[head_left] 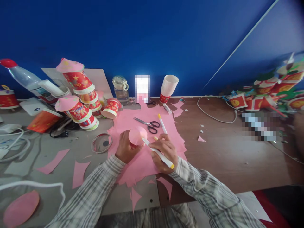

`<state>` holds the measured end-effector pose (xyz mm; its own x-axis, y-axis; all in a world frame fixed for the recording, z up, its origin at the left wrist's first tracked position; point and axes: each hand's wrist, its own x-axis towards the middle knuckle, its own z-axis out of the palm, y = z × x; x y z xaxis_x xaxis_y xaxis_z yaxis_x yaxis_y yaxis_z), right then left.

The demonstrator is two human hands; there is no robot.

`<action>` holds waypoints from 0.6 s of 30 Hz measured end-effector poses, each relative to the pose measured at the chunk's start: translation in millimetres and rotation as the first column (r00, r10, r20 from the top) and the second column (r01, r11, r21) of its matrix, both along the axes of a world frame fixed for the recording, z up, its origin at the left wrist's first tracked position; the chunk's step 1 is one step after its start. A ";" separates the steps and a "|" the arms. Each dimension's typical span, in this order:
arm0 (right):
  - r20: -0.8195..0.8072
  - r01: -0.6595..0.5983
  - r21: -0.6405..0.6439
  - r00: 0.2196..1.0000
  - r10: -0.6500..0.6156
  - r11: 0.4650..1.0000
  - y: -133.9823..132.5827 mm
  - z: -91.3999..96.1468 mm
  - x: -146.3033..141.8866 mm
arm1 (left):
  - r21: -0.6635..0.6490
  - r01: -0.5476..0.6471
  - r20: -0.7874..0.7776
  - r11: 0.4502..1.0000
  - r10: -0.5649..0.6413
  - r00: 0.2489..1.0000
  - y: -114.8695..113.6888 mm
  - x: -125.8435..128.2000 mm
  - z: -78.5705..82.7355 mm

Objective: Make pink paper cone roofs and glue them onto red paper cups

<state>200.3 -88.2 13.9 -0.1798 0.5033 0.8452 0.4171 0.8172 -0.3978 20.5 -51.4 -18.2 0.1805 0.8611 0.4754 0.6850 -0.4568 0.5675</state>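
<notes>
My left hand (127, 147) is wrapped round a red paper cup (134, 146) topped with a pink paper cone (137, 135). In my right hand (165, 153) is a white marker (162, 157) with a yellow end, and its tip touches or nearly touches the cone. Beneath both hands lies pink paper (140, 169) with ragged edges. Black-handled scissors (149, 125) rest on that paper just beyond the cone. A second white marker (162, 123) with a yellow end lies to their right.
Red paper cups with pink cone tops (77, 79) stand stacked at the left. A tape roll (102, 143) lies beside my left hand. Along the wall are a water bottle (120, 90) and a stack of cups (169, 85). More decorated cups (255, 103) stand at the right, near a white cable (217, 122).
</notes>
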 end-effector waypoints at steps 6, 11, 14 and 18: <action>0.005 -0.008 -0.006 1.000 0.008 1.000 -0.2 0.8 -0.5 | 0.020 0.005 -0.017 1.000 -0.005 1.000 0.0 -0.4 0.8; -0.004 -0.001 -0.026 1.000 0.001 1.000 -0.4 -1.6 -0.5 | 0.032 0.005 -0.022 0.999 -0.004 1.000 0.5 -0.3 1.3; -0.001 -0.002 -0.015 1.000 0.002 1.000 -0.5 -0.9 0.2 | 0.038 0.004 -0.030 0.999 -0.003 1.000 0.7 -0.3 1.7; 0.003 -0.007 0.004 1.000 0.007 1.000 -0.5 1.2 1.2 | 0.054 0.004 -0.041 0.999 -0.002 0.999 0.4 -0.1 2.2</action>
<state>201.5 -88.7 15.1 -0.1857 0.4983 0.8469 0.4120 0.8219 -0.3933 20.3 -51.0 -15.9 0.2030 0.8336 0.5138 0.7058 -0.4883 0.5133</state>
